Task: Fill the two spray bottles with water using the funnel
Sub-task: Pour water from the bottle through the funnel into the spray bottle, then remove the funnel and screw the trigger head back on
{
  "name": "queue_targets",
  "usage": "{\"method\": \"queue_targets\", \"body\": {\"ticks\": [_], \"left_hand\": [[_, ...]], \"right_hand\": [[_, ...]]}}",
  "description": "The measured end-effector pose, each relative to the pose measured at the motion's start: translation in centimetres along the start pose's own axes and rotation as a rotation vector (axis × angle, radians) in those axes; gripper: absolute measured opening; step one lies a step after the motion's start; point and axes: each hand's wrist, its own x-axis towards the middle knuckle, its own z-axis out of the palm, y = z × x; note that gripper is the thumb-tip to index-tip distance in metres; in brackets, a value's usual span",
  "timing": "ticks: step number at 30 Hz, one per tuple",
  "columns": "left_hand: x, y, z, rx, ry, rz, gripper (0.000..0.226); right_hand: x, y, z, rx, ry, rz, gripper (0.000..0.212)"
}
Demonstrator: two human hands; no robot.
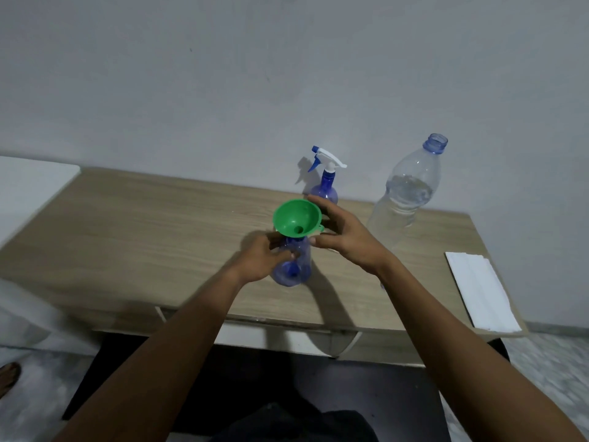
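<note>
A green funnel (296, 220) sits in the neck of an uncapped blue spray bottle (294, 266) standing on the wooden table (143, 237). My left hand (259, 260) grips that bottle's body from the left. My right hand (345, 236) is beside the funnel's right rim with relaxed, spread fingers; whether it touches the funnel is unclear. A second blue spray bottle (326, 181) with its white trigger head on stands behind. A large clear water bottle (404, 194), uncapped and partly full, stands to the right.
A folded white cloth or paper (481, 291) lies at the table's right end. A white surface (28, 186) adjoins the table on the left. The wall runs close behind the table. A foot (8, 376) shows on the floor at lower left.
</note>
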Motion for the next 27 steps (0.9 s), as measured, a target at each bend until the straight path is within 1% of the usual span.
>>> {"method": "queue_targets", "body": {"ticks": [3, 4, 7, 8, 10, 12, 15, 16, 19, 21, 23, 24, 27], "left_hand": [[0.2, -0.3, -0.2, 0.0, 0.001, -0.017, 0.064], [0.2, -0.4, -0.2, -0.013, 0.003, -0.015, 0.065], [-0.1, 0.1, -0.1, -0.004, -0.004, -0.003, 0.069], [-0.2, 0.5, -0.1, 0.007, -0.019, 0.006, 0.066], [-0.3, 1.2, -0.1, 0.018, -0.038, 0.014, 0.056], [-0.3, 1.3, -0.1, 0.011, -0.04, -0.002, 0.056], [0.0, 0.6, -0.3, 0.018, -0.028, 0.003, 0.074], [0.1, 0.3, -0.5, 0.021, -0.035, -0.005, 0.075], [0.0, 0.6, -0.6, 0.012, -0.035, -0.018, 0.065], [-0.1, 1.1, -0.5, 0.004, -0.04, -0.03, 0.055], [-0.1, 1.1, -0.4, 0.012, -0.05, -0.019, 0.049], [-0.1, 1.2, -0.5, 0.01, -0.049, -0.011, 0.048], [0.0, 1.1, -0.5, -0.005, -0.043, -0.021, 0.055]], "right_hand": [[0.1, -0.2, 0.1, -0.05, 0.049, -0.034, 0.081], [0.2, -0.2, 0.2, -0.055, 0.055, -0.036, 0.082], [0.0, -0.1, 0.4, -0.052, 0.026, -0.015, 0.097], [-0.1, -0.2, 0.4, -0.026, 0.006, -0.007, 0.098], [-0.2, -0.6, 0.2, 0.091, -0.023, 0.034, 0.092], [0.0, -1.0, 0.1, 0.132, -0.043, 0.068, 0.09], [0.7, -1.3, -0.1, 0.006, -0.075, 0.062, 0.101], [0.9, -1.5, -0.2, -0.02, -0.074, 0.062, 0.102], [1.4, -2.2, -0.4, -0.101, -0.055, 0.031, 0.098], [1.6, -2.5, -0.4, -0.165, -0.077, 0.0, 0.096], [1.6, -2.6, -0.5, -0.182, -0.123, 0.019, 0.096], [1.7, -2.7, -0.5, -0.2, -0.152, 0.034, 0.098], [1.9, -2.6, -0.6, -0.258, -0.191, 0.054, 0.111]]}}
